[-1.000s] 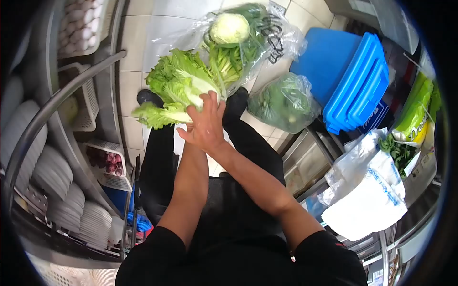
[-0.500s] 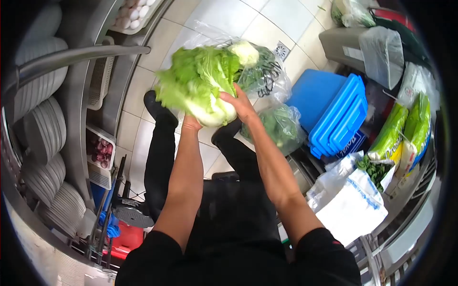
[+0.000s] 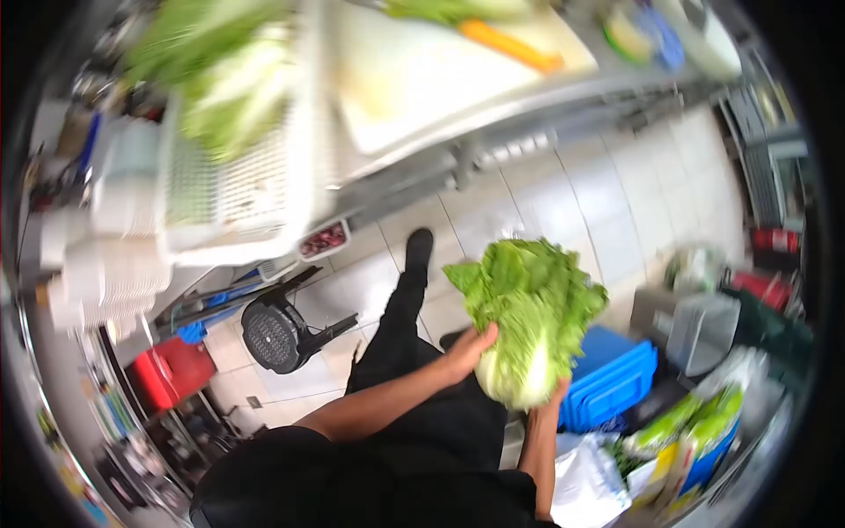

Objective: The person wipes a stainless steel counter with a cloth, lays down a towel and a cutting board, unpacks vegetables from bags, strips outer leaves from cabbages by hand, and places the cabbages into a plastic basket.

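A head of napa cabbage [image 3: 537,317], pale at the base with frilly green leaves, is held above the floor in front of my body. My left hand [image 3: 473,350] grips its left side near the base. My right hand [image 3: 553,400] is closed around the lower right of the base, its fingers partly hidden. On the counter at the upper left, more leafy cabbage [image 3: 238,88] lies in a white plastic basket [image 3: 312,176], blurred by motion.
A white cutting board [image 3: 396,97] on the steel counter bears greens and a long orange item [image 3: 510,46]. A blue lidded box [image 3: 607,378], a white bag [image 3: 585,484] and packaged goods stand at right. A black stool [image 3: 271,334] and red container [image 3: 172,371] are at left.
My view has swung up and toward the counter, bringing the basket and cutting board into sight. The cabbage, still in both hands, has moved right and lower in view. The bagged vegetables have left view.
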